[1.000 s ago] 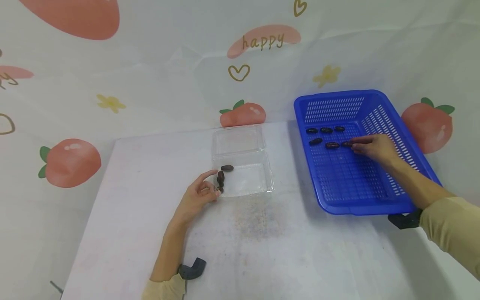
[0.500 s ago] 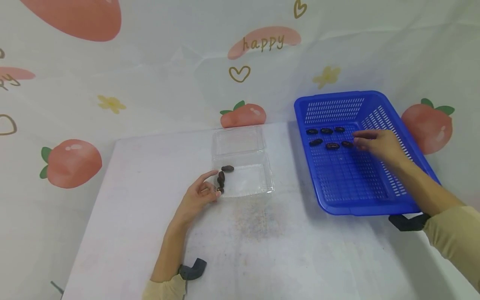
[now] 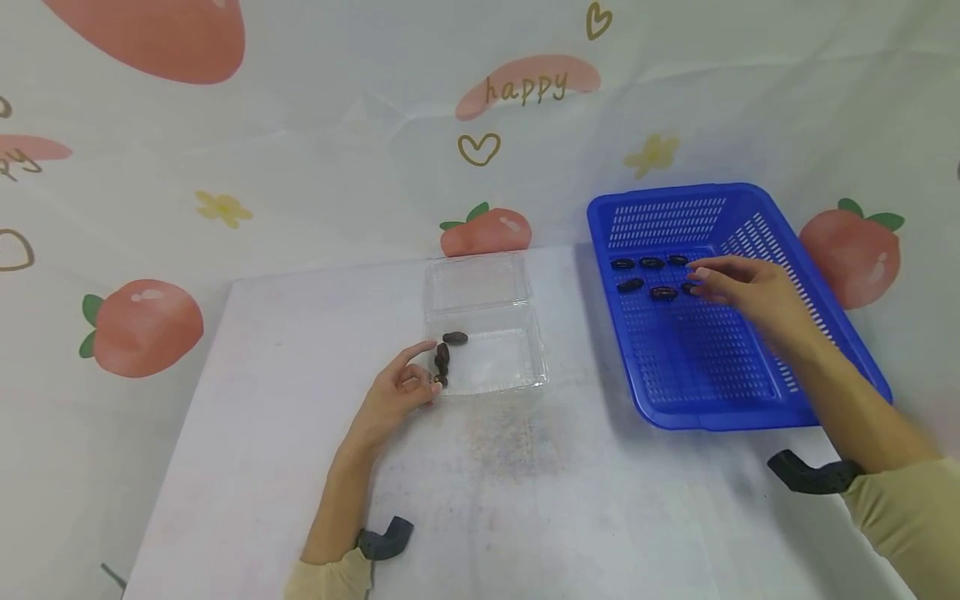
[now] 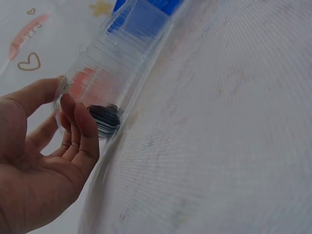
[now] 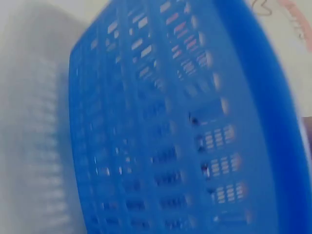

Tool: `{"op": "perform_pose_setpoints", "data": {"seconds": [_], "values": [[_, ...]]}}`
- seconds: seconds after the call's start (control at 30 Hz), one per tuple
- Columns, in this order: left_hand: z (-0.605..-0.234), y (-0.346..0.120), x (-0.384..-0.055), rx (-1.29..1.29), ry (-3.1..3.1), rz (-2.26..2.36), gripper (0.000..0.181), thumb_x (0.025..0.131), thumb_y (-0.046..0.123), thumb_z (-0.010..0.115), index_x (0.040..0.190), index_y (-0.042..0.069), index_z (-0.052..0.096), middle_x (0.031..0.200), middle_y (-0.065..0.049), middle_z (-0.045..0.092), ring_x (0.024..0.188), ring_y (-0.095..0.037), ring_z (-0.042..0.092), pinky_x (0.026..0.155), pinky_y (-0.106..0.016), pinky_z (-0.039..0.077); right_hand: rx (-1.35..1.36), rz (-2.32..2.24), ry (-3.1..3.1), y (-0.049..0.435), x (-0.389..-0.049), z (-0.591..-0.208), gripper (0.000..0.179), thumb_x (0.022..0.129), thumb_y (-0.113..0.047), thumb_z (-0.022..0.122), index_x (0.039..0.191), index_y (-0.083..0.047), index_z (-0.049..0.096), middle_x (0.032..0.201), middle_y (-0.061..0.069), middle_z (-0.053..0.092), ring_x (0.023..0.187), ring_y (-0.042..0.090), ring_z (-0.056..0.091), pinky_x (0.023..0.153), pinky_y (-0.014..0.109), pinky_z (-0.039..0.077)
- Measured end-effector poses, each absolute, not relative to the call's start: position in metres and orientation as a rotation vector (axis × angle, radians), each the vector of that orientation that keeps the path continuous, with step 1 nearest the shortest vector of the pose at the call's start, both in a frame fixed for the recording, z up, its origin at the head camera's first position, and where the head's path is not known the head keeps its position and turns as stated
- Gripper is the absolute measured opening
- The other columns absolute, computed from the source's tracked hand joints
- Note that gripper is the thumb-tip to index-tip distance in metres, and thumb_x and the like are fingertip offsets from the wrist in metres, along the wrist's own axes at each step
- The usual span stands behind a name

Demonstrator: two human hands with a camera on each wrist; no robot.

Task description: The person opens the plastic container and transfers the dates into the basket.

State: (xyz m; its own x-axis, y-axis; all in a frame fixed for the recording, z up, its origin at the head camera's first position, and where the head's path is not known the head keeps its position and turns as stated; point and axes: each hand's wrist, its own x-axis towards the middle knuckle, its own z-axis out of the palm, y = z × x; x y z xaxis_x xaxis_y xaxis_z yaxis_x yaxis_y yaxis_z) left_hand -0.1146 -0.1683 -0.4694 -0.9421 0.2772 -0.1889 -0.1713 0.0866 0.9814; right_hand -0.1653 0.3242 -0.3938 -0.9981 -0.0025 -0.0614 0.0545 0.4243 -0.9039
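My left hand (image 3: 393, 387) holds the left side of a clear plastic clamshell box (image 3: 498, 358). In the left wrist view its fingertips lie at the rim of the box, which is see-through. Inside, along the left wall, lie several dark brown dates (image 3: 455, 337), partly hidden by the fingers. My right hand (image 3: 757, 287) hovers over the blue basket (image 3: 697, 375) with fingers loosely bent and nothing seen between them. Two rows of dates (image 3: 663, 293) lie on the basket floor; the fingertips partly cover the rightmost date (image 3: 687, 288) of the nearer row.
The box's lid (image 3: 478, 282) is folded back toward the wall cloth. The basket's slatted side (image 5: 146, 122) fills the right wrist view, blurred. A white tabletop (image 3: 570, 517) runs in front of box and basket.
My right hand lets go of a date at the right end of the nearer row, draws back right, then shifts slightly left over it. The left hand stays put.
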Motion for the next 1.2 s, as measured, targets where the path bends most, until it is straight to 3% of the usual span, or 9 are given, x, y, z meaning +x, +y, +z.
{"op": "perform_pose_setpoints", "data": {"seconds": [0.47,0.67,0.87,1.2], "values": [[-0.468,-0.167,-0.114,0.105,2.070,1.915,0.066,0.089,0.002,0.071,0.148,0.019,0.046,0.088,-0.007,0.052,0.079,-0.022,0.060,0.072,-0.032,0.054,-0.086,-1.801,2.503,0.265,-0.148,-0.384,0.041,0.099,-0.028,0.061,0.127,0.001,0.062,0.112,-0.002,0.070,0.099,0.012,0.069,0.084,0.020,0.053],[-0.469,-0.167,-0.115,0.106,2.079,1.912,0.065,0.090,0.003,0.071,0.148,0.019,0.047,0.087,-0.007,0.052,0.080,-0.023,0.060,0.073,-0.032,0.054,-0.116,-1.878,2.416,0.235,-0.150,-0.383,0.038,0.098,-0.027,0.063,0.126,-0.001,0.064,0.115,0.003,0.069,0.099,0.013,0.068,0.086,0.024,0.054],[-0.470,-0.167,-0.116,0.117,2.074,1.916,0.065,0.090,0.003,0.071,0.148,0.019,0.047,0.087,-0.007,0.052,0.079,-0.021,0.060,0.074,-0.032,0.054,-0.080,-1.879,2.397,0.211,-0.150,-0.382,0.035,0.098,-0.029,0.063,0.126,-0.007,0.066,0.118,0.006,0.068,0.100,0.016,0.067,0.087,0.022,0.052],[-0.468,-0.167,-0.115,0.100,2.044,1.939,0.065,0.089,0.001,0.070,0.147,0.021,0.048,0.087,-0.006,0.051,0.081,-0.022,0.060,0.074,-0.032,0.054,-0.167,-1.892,2.337,0.179,-0.144,-0.384,0.034,0.099,-0.023,0.063,0.127,-0.005,0.065,0.119,0.008,0.069,0.099,0.020,0.069,0.086,0.025,0.053]]}}
